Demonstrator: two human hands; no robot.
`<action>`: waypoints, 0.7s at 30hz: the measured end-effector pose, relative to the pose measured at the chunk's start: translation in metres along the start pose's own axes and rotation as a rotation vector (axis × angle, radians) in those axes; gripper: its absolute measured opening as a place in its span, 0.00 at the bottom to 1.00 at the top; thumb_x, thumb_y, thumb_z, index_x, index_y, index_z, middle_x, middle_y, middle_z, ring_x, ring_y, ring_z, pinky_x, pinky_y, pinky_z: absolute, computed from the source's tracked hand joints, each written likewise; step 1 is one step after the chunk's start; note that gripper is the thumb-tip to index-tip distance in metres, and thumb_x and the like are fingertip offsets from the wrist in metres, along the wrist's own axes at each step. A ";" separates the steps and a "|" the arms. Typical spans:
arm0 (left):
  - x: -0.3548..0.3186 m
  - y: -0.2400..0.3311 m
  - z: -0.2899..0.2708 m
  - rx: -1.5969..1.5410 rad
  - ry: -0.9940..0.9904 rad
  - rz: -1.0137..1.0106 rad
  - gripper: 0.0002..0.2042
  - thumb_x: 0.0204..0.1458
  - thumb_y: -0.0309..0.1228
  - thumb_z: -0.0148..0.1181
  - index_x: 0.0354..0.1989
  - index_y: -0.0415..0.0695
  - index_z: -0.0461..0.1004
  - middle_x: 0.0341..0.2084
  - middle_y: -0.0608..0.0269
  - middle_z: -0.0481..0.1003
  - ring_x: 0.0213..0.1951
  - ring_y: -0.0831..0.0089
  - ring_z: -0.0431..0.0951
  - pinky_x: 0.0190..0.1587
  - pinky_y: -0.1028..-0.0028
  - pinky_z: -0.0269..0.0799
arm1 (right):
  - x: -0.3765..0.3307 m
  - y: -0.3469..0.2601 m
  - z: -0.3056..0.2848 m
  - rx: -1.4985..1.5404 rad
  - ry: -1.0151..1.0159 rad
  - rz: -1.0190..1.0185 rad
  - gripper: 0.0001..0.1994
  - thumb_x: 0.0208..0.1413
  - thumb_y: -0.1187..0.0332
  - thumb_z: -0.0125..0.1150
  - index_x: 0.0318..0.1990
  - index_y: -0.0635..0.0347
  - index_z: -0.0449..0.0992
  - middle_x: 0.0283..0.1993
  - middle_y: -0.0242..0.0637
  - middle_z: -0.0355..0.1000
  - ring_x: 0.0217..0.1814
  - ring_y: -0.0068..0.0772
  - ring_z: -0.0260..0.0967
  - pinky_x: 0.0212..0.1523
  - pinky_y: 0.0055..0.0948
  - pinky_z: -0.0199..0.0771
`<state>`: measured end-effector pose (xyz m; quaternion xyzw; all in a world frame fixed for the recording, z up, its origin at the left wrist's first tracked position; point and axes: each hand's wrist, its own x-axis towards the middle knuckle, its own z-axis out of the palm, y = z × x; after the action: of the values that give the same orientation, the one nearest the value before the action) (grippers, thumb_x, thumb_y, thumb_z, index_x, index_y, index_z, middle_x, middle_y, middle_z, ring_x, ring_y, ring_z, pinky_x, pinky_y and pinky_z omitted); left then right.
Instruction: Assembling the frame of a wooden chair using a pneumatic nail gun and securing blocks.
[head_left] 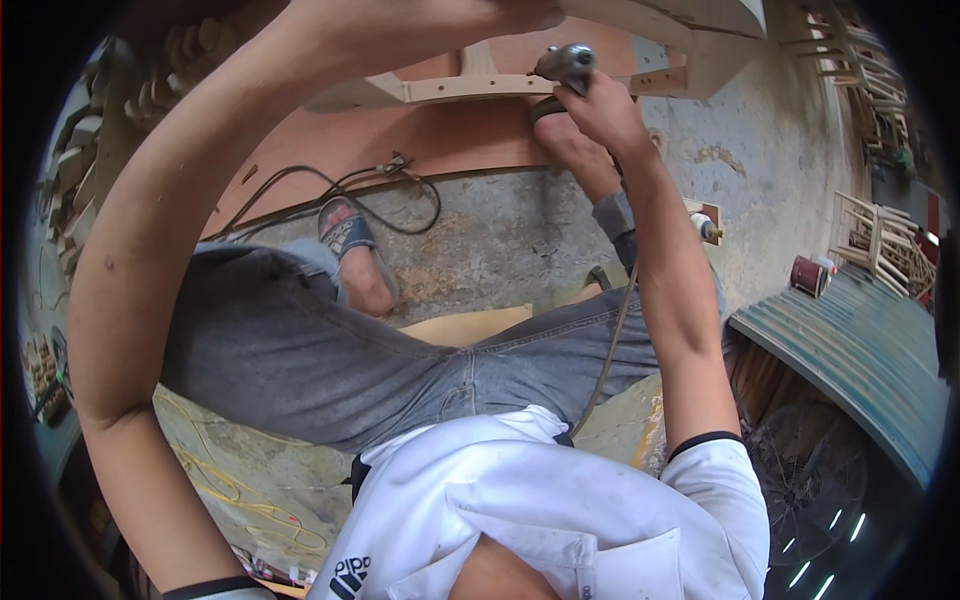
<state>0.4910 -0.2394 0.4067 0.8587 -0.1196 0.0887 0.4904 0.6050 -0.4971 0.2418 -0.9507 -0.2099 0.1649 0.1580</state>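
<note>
My right hand (605, 110) is closed around the grip of a silver pistol-shaped air driver (572, 66). The tool sits against the near side of a pale wooden frame (480, 88), whose near rail has several small dark holes. At the top edge, my left hand (490, 14) reaches over the frame beside a thick, pale wooden piece (715, 35). Most of its fingers are cut off by the picture's edge, so its grip is hidden. A thin hose (607, 365) runs down along my right forearm.
A reddish board (400, 140) lies below the frame, with a black cable (330, 185) looped over its edge. Wooden pieces are stacked at left. To the right stand a corrugated green sheet (850, 330), a dark red can (808, 276), chair frames (880, 235) and a fan (805, 470).
</note>
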 end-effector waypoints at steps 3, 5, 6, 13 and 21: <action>0.006 0.006 -0.016 0.039 -0.120 -0.048 0.23 0.46 0.39 0.66 0.42 0.32 0.68 0.30 0.45 0.76 0.36 0.58 0.79 0.38 0.67 0.73 | -0.027 0.005 0.020 0.087 -0.005 -0.012 0.25 0.54 0.52 0.62 0.45 0.69 0.77 0.36 0.58 0.78 0.44 0.57 0.77 0.46 0.46 0.75; 0.006 0.005 -0.029 0.041 -0.189 -0.011 0.24 0.46 0.41 0.63 0.43 0.30 0.70 0.37 0.40 0.76 0.42 0.53 0.77 0.44 0.63 0.73 | -0.030 0.001 0.048 -0.012 -0.093 -0.021 0.25 0.53 0.52 0.63 0.46 0.70 0.77 0.38 0.60 0.77 0.45 0.59 0.76 0.47 0.47 0.74; 0.007 0.001 -0.031 0.090 -0.191 0.047 0.24 0.47 0.41 0.62 0.43 0.30 0.71 0.39 0.39 0.75 0.44 0.52 0.77 0.46 0.62 0.72 | -0.031 0.000 0.058 -0.086 -0.166 0.014 0.25 0.52 0.53 0.63 0.46 0.69 0.76 0.40 0.60 0.77 0.47 0.59 0.76 0.49 0.47 0.74; -0.073 0.029 -0.144 -0.058 0.033 -0.073 0.22 0.55 0.40 0.65 0.48 0.32 0.72 0.40 0.49 0.77 0.44 0.61 0.79 0.50 0.65 0.76 | -0.032 0.012 0.114 0.006 -0.211 0.055 0.24 0.53 0.55 0.62 0.49 0.66 0.75 0.45 0.61 0.76 0.52 0.61 0.73 0.53 0.50 0.73; -0.375 -0.080 -0.189 0.182 0.846 -0.734 0.17 0.65 0.41 0.53 0.53 0.42 0.73 0.40 0.66 0.78 0.39 0.80 0.74 0.41 0.80 0.69 | -0.003 -0.013 0.084 -0.045 -0.406 0.122 0.27 0.54 0.56 0.62 0.51 0.75 0.73 0.37 0.54 0.78 0.40 0.46 0.78 0.42 0.40 0.76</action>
<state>0.1492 0.0071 0.3350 0.7725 0.4017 0.2589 0.4182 0.5665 -0.4675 0.1725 -0.9122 -0.1831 0.3576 0.0807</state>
